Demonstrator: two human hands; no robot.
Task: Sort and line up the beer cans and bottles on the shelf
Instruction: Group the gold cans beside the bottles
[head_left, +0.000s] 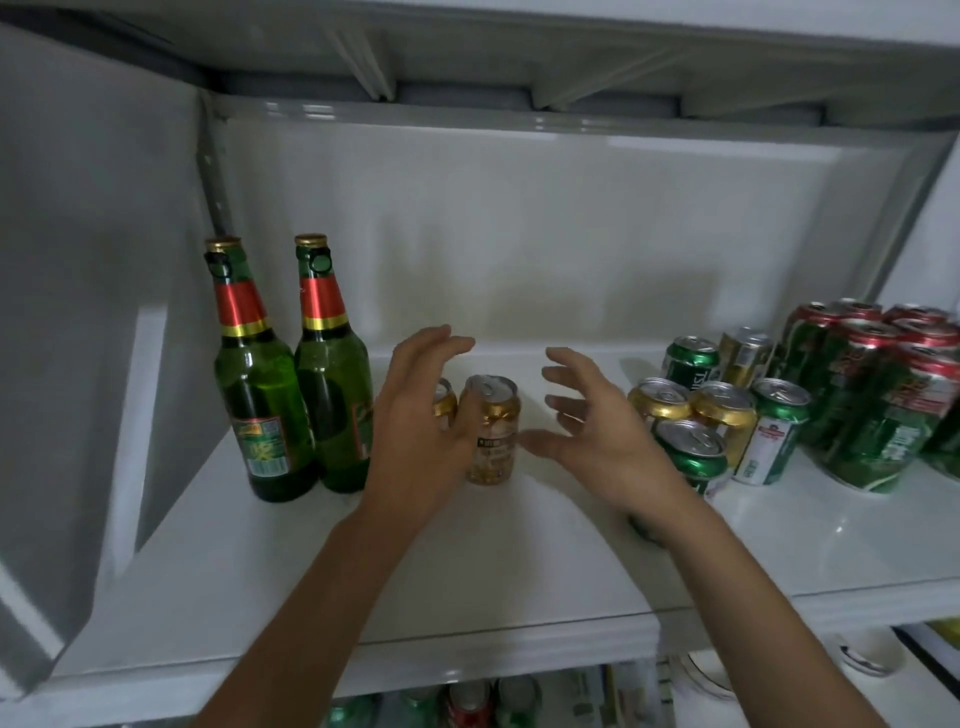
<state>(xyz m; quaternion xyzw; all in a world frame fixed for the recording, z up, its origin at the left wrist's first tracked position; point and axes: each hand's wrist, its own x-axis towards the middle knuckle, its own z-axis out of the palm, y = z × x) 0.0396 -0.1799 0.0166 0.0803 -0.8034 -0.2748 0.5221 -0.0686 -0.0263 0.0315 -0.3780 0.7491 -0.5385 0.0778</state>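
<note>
The left hand (415, 415) hid most of one gold can (444, 402) and touched a second gold can (492, 431) with its thumb, fingers spread; the right hand (597, 415) was released, covering part of a green can (693, 454). Label writing on the two green bottles (254, 384) at shelf (519, 561) left was unreadable; "TS" showed on a rear green can (693, 361).

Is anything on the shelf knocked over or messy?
Nothing looks spilled or tipped. The two green bottles stand upright at the left. The loose cans at the right are a mixed gold and green bunch, not lined up yet.
</note>
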